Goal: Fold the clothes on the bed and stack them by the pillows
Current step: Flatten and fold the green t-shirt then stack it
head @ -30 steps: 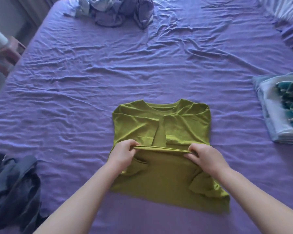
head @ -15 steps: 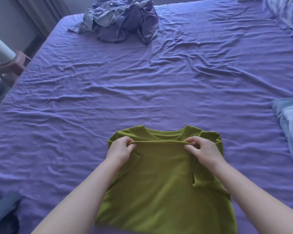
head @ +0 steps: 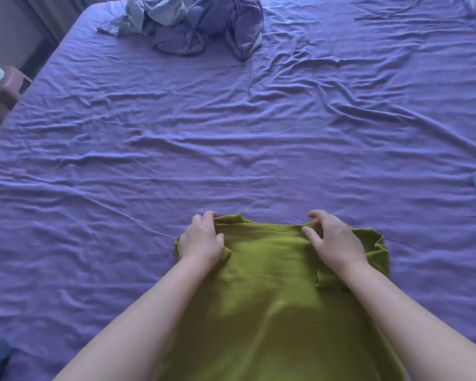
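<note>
both arms reach forward over the green shirt (head: pixel 272 284), which lies on the near part of the bed (head: pixel 231 133). the left hand (head: pixel 202 240) and right hand (head: pixel 334 243) each pinch its far folded edge, fingers curled.

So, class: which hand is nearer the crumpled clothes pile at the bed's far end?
Left. The left hand lies almost straight below the pile; the right hand sits farther right.
</note>
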Motion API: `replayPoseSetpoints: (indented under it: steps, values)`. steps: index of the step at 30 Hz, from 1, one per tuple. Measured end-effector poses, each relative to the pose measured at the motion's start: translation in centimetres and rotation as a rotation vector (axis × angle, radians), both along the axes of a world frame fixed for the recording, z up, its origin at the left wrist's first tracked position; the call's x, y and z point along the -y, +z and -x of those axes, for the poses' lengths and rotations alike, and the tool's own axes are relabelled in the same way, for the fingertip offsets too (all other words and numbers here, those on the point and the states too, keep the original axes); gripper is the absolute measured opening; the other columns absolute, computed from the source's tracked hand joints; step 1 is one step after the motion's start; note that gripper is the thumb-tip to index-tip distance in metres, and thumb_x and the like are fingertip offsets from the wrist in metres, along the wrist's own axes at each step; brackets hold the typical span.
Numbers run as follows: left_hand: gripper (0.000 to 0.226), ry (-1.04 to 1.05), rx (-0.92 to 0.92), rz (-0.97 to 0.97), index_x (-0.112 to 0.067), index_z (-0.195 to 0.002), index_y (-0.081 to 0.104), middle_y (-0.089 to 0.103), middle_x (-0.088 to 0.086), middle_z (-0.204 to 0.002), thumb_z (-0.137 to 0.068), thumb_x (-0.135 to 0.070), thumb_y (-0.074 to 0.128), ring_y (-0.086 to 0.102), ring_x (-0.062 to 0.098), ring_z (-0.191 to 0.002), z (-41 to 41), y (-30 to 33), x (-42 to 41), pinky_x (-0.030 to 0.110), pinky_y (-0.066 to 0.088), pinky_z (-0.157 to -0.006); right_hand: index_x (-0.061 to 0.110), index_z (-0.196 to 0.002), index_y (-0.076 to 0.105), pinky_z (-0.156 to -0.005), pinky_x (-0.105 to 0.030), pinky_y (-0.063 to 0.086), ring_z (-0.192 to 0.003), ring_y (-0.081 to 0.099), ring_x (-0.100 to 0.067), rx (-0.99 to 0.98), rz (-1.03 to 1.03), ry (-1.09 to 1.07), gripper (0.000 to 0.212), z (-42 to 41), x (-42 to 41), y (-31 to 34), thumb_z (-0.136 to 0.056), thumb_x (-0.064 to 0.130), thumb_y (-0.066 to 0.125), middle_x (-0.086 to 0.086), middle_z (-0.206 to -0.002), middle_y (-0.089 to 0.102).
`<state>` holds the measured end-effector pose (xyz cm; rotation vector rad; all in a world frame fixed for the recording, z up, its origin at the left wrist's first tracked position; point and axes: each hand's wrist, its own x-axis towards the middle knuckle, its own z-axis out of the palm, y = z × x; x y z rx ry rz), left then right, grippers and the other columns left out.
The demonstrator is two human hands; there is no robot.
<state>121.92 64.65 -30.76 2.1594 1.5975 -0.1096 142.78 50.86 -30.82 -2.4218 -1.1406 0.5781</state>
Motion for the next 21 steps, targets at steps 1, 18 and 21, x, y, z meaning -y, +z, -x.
replayPoseSetpoints:
  steps: [1,18,21]
  values:
    - [0.044,-0.002,-0.027,-0.022,-0.023,-0.131,0.044,0.046,0.006,-0.126,-0.088,-0.028,0.054,0.048,0.026,-0.116,-0.1,-0.3,0.1,0.038,0.039,-0.094,0.018,-0.124,0.052,-0.086,-0.035,0.046,-0.110,0.055,-0.021,0.003,0.022,0.025,0.037,0.1,0.3,-0.3,-0.090,0.033,0.057,-0.002,-0.114,0.060]
    - [0.032,-0.184,0.111,-0.335,-0.010,-0.109,0.068,0.066,0.013,-0.095,-0.079,0.003,0.066,0.065,0.035,-0.081,2.4,0.8,1.5,0.046,0.054,-0.060,0.008,-0.099,0.065,-0.073,-0.031,0.040,-0.089,0.063,-0.030,0.033,-0.255,-0.268,0.013,-1.6,6.9,0.0,-0.088,0.013,0.061,-0.010,-0.096,0.069]
    - [0.041,-0.119,0.117,-0.472,-0.007,-0.108,0.068,0.064,0.017,-0.104,-0.069,0.005,0.069,0.061,0.039,-0.093,0.7,1.9,1.2,0.048,0.049,-0.076,0.004,-0.111,0.060,-0.085,-0.038,0.041,-0.100,0.058,-0.035,0.083,-0.253,-0.377,0.025,-2.6,6.5,0.6,-0.087,0.011,0.063,-0.014,-0.107,0.064]
